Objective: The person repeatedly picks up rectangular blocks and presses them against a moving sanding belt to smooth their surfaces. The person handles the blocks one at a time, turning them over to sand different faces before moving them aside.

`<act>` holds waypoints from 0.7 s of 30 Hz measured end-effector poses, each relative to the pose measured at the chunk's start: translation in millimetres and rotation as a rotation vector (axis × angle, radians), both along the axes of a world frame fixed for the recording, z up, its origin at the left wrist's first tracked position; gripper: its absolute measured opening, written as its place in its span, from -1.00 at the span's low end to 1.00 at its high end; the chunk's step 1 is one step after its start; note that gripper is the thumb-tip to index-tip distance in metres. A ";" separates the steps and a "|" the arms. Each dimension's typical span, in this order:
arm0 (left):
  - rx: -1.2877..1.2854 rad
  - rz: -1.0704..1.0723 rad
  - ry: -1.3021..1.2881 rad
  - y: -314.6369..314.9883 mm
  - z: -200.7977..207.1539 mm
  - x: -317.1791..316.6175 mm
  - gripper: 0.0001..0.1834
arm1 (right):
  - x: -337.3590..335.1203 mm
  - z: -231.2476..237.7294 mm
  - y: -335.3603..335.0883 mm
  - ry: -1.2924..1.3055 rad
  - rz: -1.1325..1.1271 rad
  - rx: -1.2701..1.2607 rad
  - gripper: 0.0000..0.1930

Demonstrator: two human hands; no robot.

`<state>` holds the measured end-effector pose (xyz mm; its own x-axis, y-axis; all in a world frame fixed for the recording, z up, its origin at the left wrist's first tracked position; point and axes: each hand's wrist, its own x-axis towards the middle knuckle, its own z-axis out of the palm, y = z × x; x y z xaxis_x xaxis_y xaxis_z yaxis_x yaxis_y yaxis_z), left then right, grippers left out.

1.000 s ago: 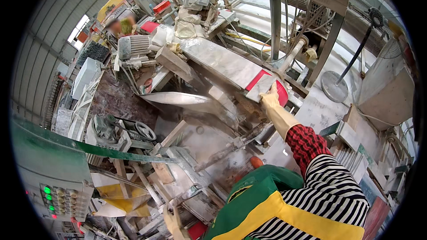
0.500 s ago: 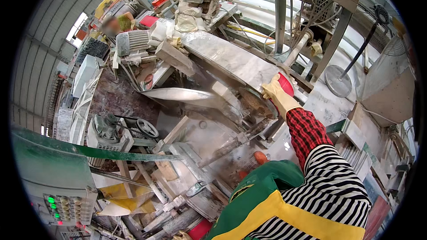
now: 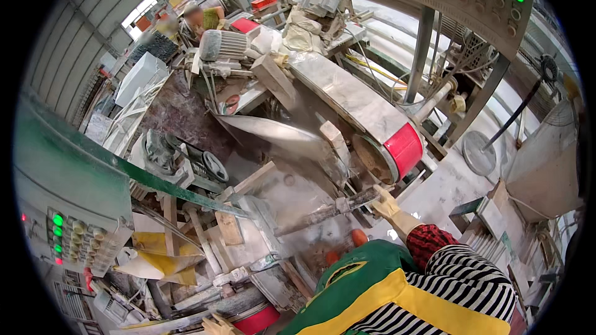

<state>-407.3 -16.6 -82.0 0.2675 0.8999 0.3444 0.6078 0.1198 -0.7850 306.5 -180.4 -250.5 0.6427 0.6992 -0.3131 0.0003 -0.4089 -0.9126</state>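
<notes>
From here I see the two hands well apart. The right hand (image 3: 390, 206), in a cream rubber glove, looks empty, its fingers extended just below the rounded end of a red conveyor belt (image 3: 406, 150); a pale, grey-veined stone slab (image 3: 366, 104) lies along its top. The left hand (image 3: 218, 326), cut off by the lower edge near a curved red band (image 3: 258, 321), I can't judge. Were either running, loose glove fingers straying close could be dragged in.
</notes>
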 end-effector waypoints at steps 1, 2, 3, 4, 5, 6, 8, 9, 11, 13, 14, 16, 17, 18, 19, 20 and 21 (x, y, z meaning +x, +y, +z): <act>-0.328 0.271 -0.140 2.9 -2.1 -4.3 0.00 | 5.6 -34.7 -18.9 -0.027 0.079 -0.115 -0.48; -0.317 0.280 -0.300 0.3 11.3 -0.7 -0.35 | 4.8 -23.6 -25.7 -0.012 0.120 -0.264 -0.50; -0.192 0.180 -0.521 10.4 -9.2 -31.7 -0.40 | 6.9 -11.9 -31.3 0.063 0.098 -0.427 -0.51; -0.212 0.289 -0.518 8.9 -8.6 -27.7 -0.43 | 6.1 15.7 -34.8 0.113 0.086 -0.577 -0.53; -0.228 0.397 -0.512 4.3 9.9 -10.9 -0.45 | 5.1 34.3 -40.4 0.153 0.082 -0.651 -0.55; -0.103 0.308 -0.428 -1.3 -13.1 -36.6 -0.48 | 11.1 21.8 -48.8 0.114 0.140 -0.703 -0.48; -0.011 0.299 -0.417 -9.8 -14.3 -20.6 -0.50 | 23.6 10.3 -60.1 0.269 0.027 -0.609 -0.50; -0.027 0.358 -0.291 -16.3 13.5 20.8 -0.51 | 31.8 -1.7 -69.8 0.344 -0.036 -0.566 -0.51; 0.290 0.321 -0.664 -11.1 51.3 69.5 -0.56 | 36.3 -11.3 -62.8 0.120 0.084 -0.590 -0.49; 0.399 0.257 -0.516 -17.8 60.1 67.1 -0.59 | 28.1 -11.2 -44.2 0.025 0.139 -0.488 -0.44; 0.182 0.454 -0.792 -16.6 51.4 54.1 -0.45 | 23.7 -7.8 -30.5 0.032 0.196 -0.511 -0.46; 0.272 0.419 -0.789 -2.7 35.5 43.4 -0.53 | 15.2 -7.4 -17.7 0.101 0.292 -0.393 -0.50; 0.198 0.468 -0.837 2.0 34.5 41.9 -0.50 | 3.5 7.7 0.7 0.053 0.381 -0.474 -0.53; 0.172 0.502 -0.829 -0.3 36.4 44.7 -0.50 | -15.2 34.9 16.6 0.171 0.385 -0.403 -0.55; 0.224 0.474 -0.827 -2.2 27.0 38.1 -0.52 | -29.0 52.5 31.2 0.148 0.476 -0.424 -0.51; 0.237 0.504 -0.831 -0.6 24.0 38.3 -0.52 | -42.9 69.7 44.4 0.124 0.559 -0.440 -0.47; 0.249 0.530 -0.835 -0.6 22.0 39.2 -0.53 | -37.6 53.4 50.6 0.134 0.633 -0.387 -0.46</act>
<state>-368.2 -17.2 -60.0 -0.5560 0.7101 0.4320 0.7711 0.6347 -0.0508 268.8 -129.8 -197.1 0.0937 0.7464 -0.6588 0.2408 -0.6591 -0.7125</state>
